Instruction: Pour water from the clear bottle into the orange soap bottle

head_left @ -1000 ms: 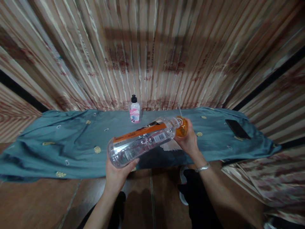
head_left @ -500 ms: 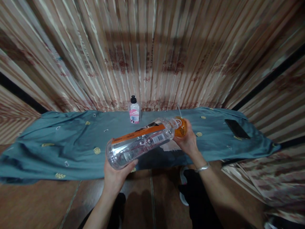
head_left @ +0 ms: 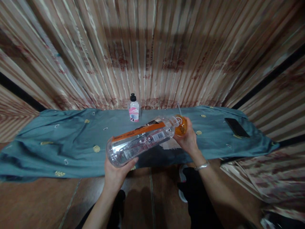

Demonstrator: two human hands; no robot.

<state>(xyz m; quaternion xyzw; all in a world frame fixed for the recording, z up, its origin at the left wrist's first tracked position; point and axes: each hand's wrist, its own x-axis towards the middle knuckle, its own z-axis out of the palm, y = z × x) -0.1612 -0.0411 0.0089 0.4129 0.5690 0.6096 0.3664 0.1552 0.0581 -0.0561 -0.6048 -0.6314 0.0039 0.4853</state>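
Barely shifted: both hands' grip on tilted clear bottle (head_left: 140,140)

Dim warm indoor light, soft shadow band across the curtain (head_left: 152,47), strong fisheye bending at edges.
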